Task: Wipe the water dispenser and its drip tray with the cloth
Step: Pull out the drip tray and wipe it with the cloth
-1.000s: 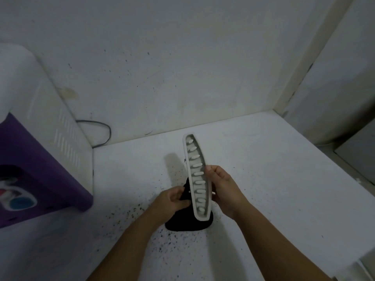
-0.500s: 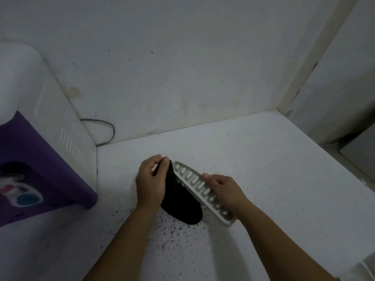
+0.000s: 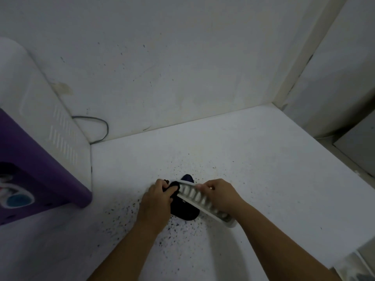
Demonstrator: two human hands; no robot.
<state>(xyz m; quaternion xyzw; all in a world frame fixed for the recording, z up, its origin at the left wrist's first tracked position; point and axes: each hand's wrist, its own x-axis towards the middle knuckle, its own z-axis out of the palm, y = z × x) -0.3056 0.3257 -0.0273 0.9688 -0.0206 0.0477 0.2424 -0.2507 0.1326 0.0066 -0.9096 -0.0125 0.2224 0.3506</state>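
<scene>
The white slotted drip tray (image 3: 199, 196) is held low over the white speckled counter (image 3: 253, 169), lying slanted from upper left to lower right. My right hand (image 3: 220, 194) grips its long edge from above. My left hand (image 3: 157, 197) holds a dark cloth (image 3: 183, 209) bunched against the tray's left end, with the rest of the cloth hanging under the tray. The water dispenser (image 3: 38, 142), white with a purple front, stands at the left edge of the view.
A grey power cable (image 3: 101, 126) loops behind the dispenser against the back wall. Dark specks are scattered on the counter around the hands. The counter's right edge drops off near a grey cabinet (image 3: 359, 151) at the far right.
The tray has tipped from upright to nearly flat and come lower. My left hand has moved the cloth from the tray's back side round to its left end.
</scene>
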